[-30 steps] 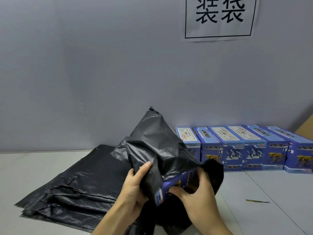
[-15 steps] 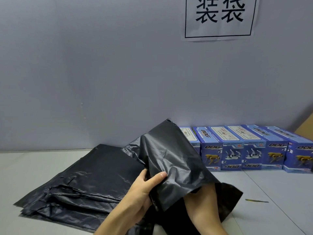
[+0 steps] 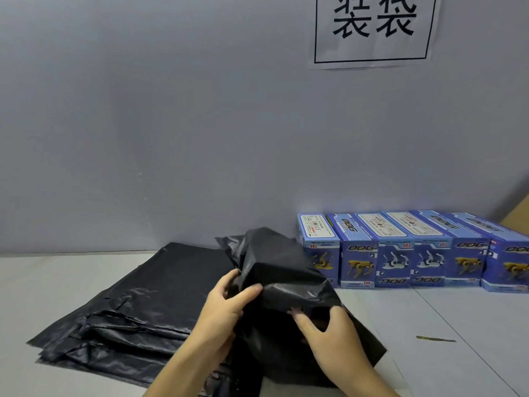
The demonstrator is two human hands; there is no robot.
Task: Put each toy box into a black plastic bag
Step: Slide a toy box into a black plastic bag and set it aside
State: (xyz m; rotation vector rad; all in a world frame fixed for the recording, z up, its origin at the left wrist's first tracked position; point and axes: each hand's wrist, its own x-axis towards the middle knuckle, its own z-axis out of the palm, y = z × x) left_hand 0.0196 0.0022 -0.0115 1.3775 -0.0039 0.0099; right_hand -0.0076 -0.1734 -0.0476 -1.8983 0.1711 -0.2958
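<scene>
Soft, even light; sheen on the black bags (image 3: 120, 313); wide-angle bending at edges.

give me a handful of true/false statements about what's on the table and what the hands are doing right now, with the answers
1. Both hands grip the same black bag. True: the left hand and the right hand both hold its plastic.
2. A row of blue toy boxes stands against the wall at the right. True.
3. The stack of flat black bags lies to the right of the hands. False: it lies to their left.
4. The bag in the hands is flat and shows no bulge. False: it shows a box-shaped bulge.
5. The sign hangs on the wall above the boxes. True.
6. The toy boxes are red. False: they are blue.
</scene>
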